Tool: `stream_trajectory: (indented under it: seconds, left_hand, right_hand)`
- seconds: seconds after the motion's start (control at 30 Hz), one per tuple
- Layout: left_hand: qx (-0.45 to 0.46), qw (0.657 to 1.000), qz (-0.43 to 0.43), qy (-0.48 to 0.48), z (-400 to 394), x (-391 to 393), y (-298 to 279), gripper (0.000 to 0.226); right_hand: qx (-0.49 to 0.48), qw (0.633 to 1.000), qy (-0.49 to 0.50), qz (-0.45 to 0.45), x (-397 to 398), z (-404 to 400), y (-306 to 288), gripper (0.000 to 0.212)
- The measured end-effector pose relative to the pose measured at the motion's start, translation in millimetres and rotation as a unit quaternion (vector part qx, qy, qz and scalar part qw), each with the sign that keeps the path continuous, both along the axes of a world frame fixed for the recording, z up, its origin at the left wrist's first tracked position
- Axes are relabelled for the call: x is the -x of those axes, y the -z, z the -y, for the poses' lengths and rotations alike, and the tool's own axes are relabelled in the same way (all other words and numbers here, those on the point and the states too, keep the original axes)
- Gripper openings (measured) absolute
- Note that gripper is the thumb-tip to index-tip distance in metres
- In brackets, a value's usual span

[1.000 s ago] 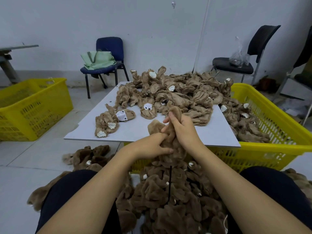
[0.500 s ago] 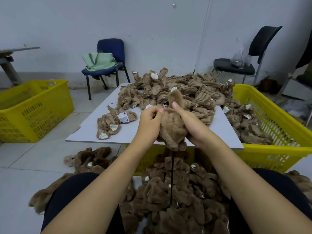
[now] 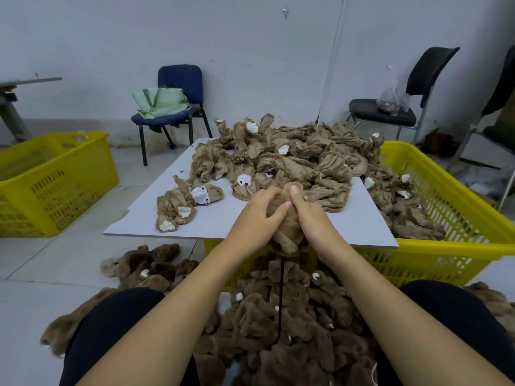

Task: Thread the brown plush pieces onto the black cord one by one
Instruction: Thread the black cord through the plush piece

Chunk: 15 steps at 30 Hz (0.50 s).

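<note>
- Pale grey board [image 3: 278,218] lying across a yellow crate [image 3: 459,218] serves as the worktop; its far half carries a heap of unthreaded plush pieces [image 3: 292,160], and a few strays lie near its left edge.
- Above the board's near edge, the left hand [image 3: 257,211] and right hand [image 3: 310,218] both have their fingers curled tight around one brown plush piece [image 3: 287,232], bunching it.
- From under that piece the black cord [image 3: 281,296] runs straight down into the threaded plush pile [image 3: 278,338] on the floor between the knees.
- Risk, as I judge it: the cord tip is hidden inside the bunched fur, so it could slip back out or snag in the fabric.
- Downward pull from the heavy strung pile could drag the cord from the grip.
- Around: a second yellow crate [image 3: 50,185] at left, a blue chair [image 3: 175,107] with a green bag [image 3: 160,103], and a black chair [image 3: 404,107]; none obstructs the hands.
</note>
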State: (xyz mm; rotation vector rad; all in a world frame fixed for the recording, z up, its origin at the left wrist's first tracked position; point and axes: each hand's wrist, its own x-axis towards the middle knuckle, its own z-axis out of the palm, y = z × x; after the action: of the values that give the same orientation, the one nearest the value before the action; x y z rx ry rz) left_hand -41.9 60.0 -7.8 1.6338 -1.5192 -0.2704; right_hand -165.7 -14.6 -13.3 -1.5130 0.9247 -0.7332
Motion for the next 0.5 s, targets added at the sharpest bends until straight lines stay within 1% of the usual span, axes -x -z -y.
stream_trajectory:
  seconds: [0.03, 0.07, 0.17, 0.23, 0.37, 0.43, 0.5]
  left_hand:
    - [0.013, 1.000, -0.009, -0.007, -0.5, -0.5, -2.7, 0.010]
    - [0.030, 0.999, -0.026, -0.020, -1.4, -0.9, -4.8, 0.010]
    - [0.051, 0.992, -0.099, -0.061, -3.4, -0.4, -7.4, 0.020]
    - [0.054, 0.988, -0.123, -0.079, -4.9, 3.5, -10.1, 0.025]
    - [0.110, 0.970, -0.196, -0.096, -2.4, 5.5, -20.8, 0.027]
    - [0.100, 0.963, -0.230, -0.101, 0.8, 4.4, -21.4, 0.031]
    - [0.047, 0.955, -0.272, -0.107, 5.3, 1.6, -14.6, 0.032]
  right_hand:
    - [0.025, 1.000, 0.003, 0.004, -0.7, -2.2, 2.4, 0.063]
    - [0.054, 0.998, -0.003, 0.008, -1.1, -5.5, 5.4, 0.064]
    - [0.134, 0.990, -0.034, 0.042, 1.1, -17.4, 14.6, 0.059]
    - [0.157, 0.985, -0.039, 0.065, 2.7, -20.0, 15.5, 0.058]
    - [0.193, 0.974, -0.035, 0.111, 3.5, -15.9, 7.8, 0.044]
    - [0.212, 0.972, -0.028, 0.094, 0.6, -12.8, 5.3, 0.041]
    - [0.212, 0.975, -0.033, 0.052, -4.3, -8.4, 5.7, 0.032]
